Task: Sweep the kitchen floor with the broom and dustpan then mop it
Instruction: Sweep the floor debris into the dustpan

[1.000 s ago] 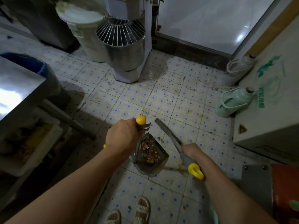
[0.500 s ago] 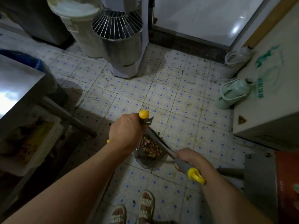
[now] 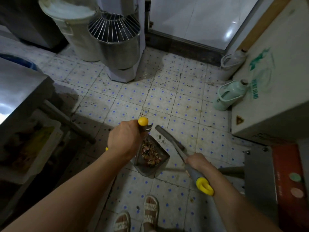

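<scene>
Sweeping stage, head view. The left hand (image 3: 124, 138) is gripping the yellow-capped dustpan handle (image 3: 143, 121) at frame centre; the dustpan (image 3: 150, 156) just below it is carrying brownish debris (image 3: 150, 154). The right hand (image 3: 198, 162) is wrapping around the grey broom handle (image 3: 192, 169), its yellow end loop (image 3: 204, 186) pointing toward the lower right. Good practice is likely keeping the pan level while drawing the specks scattered over the tiled floor (image 3: 184, 101) toward its lip. No mop is showing.

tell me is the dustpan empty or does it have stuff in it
Not empty. The dustpan holds a pile of brownish scraps, gathered toward its back wall near the left hand.
</scene>
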The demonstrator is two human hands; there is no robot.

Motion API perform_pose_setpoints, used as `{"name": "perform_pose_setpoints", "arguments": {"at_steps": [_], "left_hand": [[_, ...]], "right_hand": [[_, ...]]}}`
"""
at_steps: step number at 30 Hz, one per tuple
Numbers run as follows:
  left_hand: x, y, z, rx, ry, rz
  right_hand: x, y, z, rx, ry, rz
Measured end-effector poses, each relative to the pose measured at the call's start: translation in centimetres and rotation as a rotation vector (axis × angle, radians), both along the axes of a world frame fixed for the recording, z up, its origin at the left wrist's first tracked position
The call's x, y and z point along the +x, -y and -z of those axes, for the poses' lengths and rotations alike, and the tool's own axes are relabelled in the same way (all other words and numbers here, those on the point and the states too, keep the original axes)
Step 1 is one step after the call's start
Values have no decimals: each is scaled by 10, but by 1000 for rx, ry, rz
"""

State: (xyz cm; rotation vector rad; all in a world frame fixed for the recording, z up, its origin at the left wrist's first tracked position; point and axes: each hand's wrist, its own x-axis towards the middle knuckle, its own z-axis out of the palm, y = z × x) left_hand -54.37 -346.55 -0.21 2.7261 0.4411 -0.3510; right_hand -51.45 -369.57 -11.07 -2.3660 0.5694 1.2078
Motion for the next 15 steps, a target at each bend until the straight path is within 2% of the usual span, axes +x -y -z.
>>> {"name": "perform_pose_setpoints", "arguments": {"at_steps": [5, 8, 11, 15], "left_hand": [[1, -1, 0, 41, -8, -11], [4, -1, 4, 56, -1, -12], [5, -2, 7, 55, 5, -16], [0, 4, 6, 28, 11, -22]], "right_hand": [[6, -3, 14, -84, 49, 75], [-6, -10, 31, -128, 11, -29], [-26, -16, 37, -76, -68, -78], [-43, -9, 10, -34, -128, -91]]}}
